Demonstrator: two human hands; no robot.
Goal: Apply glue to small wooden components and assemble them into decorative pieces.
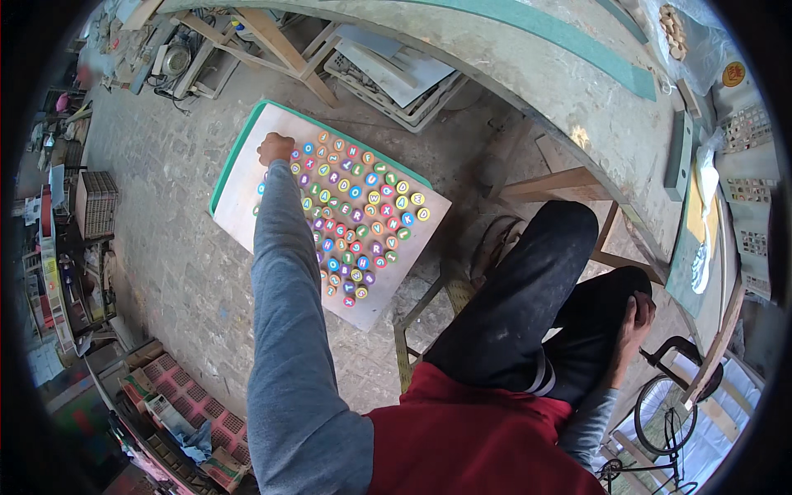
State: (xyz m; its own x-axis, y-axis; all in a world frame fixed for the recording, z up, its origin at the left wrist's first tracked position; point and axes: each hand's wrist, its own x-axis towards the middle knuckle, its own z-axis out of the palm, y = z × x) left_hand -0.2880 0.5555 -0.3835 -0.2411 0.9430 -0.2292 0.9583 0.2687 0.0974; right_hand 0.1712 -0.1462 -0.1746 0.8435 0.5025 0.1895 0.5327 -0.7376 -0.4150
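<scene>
A pale board (384, 290) with a green edge lies before me, covered with many small round letter discs (355, 191) in red, blue, yellow, green, orange and purple. My left arm stretches across it. At the board's far left part, my left hand (276, 148) is closed with its fingers curled down, next to the outermost discs. Whatever it may hold is hidden under the fingers. My forearm covers some discs on the left. My right hand (634, 328) lies on my bent right leg, fingers stretched over the knee, holding nothing.
A long worktable (528, 78) curves across the top and right. Under it stands a plastic crate (421, 115) with flat sheets on top. A wooden frame (276, 41) stands beyond the board. Pink crates (177, 388) are at lower left, a bicycle wheel (665, 417) at lower right.
</scene>
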